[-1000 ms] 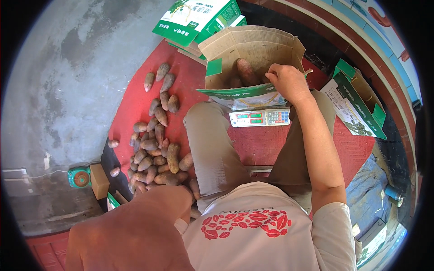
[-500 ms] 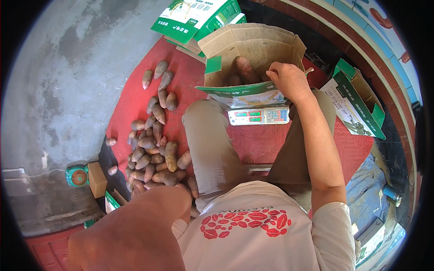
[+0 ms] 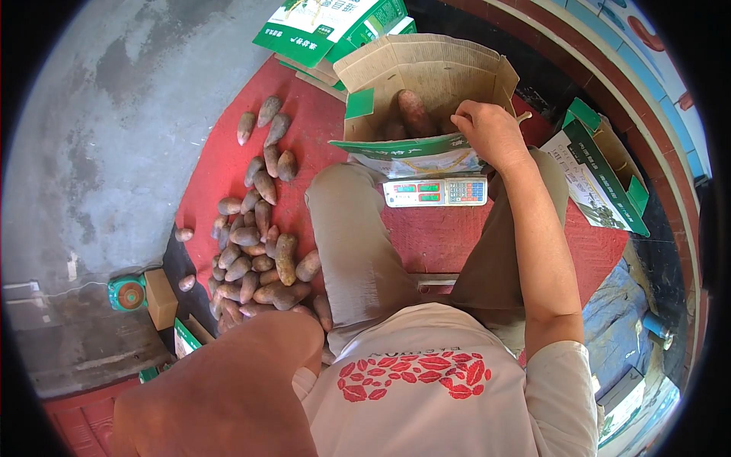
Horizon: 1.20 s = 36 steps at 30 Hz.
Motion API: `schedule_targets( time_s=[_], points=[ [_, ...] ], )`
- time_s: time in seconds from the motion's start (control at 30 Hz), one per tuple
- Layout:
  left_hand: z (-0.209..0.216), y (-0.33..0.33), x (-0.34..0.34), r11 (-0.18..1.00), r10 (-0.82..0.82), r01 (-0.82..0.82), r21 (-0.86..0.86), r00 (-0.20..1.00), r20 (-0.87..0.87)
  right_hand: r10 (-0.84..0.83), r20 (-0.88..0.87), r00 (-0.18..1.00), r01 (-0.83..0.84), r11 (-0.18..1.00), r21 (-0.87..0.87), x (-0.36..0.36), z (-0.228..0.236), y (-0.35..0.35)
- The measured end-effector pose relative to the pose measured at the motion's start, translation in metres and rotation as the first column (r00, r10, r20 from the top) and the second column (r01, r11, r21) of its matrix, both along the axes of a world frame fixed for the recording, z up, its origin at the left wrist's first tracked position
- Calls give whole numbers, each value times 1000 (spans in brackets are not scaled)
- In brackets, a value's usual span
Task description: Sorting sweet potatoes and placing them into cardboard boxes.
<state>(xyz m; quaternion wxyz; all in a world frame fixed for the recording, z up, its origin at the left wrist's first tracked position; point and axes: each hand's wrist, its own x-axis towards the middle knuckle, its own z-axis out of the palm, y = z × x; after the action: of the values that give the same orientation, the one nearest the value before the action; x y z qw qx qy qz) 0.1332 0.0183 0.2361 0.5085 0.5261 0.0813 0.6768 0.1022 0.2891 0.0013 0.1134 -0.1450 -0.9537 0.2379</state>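
Observation:
My right hand (image 3: 491,131) is over the right front rim of an open cardboard carton (image 3: 434,61), its fingers curled together. Whatever they hold, if anything, is hidden. Deeper in the carton, left of the fingertips, a reddish-brown tuber (image 3: 415,113) stands among darker ones. A digital scale (image 3: 435,192) shows its lit display and keypad just in front of the carton, between my knees. My bent left arm (image 3: 228,381) fills the lower left; its hand is out of view. Left of my leg, many brown tubers (image 3: 286,259) are heaped on a red mat (image 3: 228,145).
Green and white cartons (image 3: 335,30) are stacked behind the open one. Another open carton (image 3: 601,167) stands at the right by the wall. A small green fan-like device (image 3: 128,294) and a brown box (image 3: 161,298) are at the left.
The view has shifted slightly. My right hand stays at the carton's right front rim with its fingers still curled. The tubers lie as before.

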Motion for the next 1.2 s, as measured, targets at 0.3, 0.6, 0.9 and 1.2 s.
schedule_targets(
  time_s=[0.3, 0.6, 0.9, 1.2],
  points=[
    [-7, -6, 12, 975, 223, -224, 5, 974, 23, -2, -8, 1000, 2, 1000, -7, 1, -2, 1],
    [-8, 2, -1, 997, 56, -53, 59, 997, -55, -1, -13, 1000, 1, 1000, 0, 0, -3, 1],
    [-12, -8, 6, 974, 220, -221, 56, 975, 24, 5, -42, 999, -5, 1000, 7, 0, -5, 2],
    [-10, -13, 3, 978, 205, -206, 35, 978, 34, 8, -54, 999, -8, 1000, 14, 0, -6, 3]
  ],
)
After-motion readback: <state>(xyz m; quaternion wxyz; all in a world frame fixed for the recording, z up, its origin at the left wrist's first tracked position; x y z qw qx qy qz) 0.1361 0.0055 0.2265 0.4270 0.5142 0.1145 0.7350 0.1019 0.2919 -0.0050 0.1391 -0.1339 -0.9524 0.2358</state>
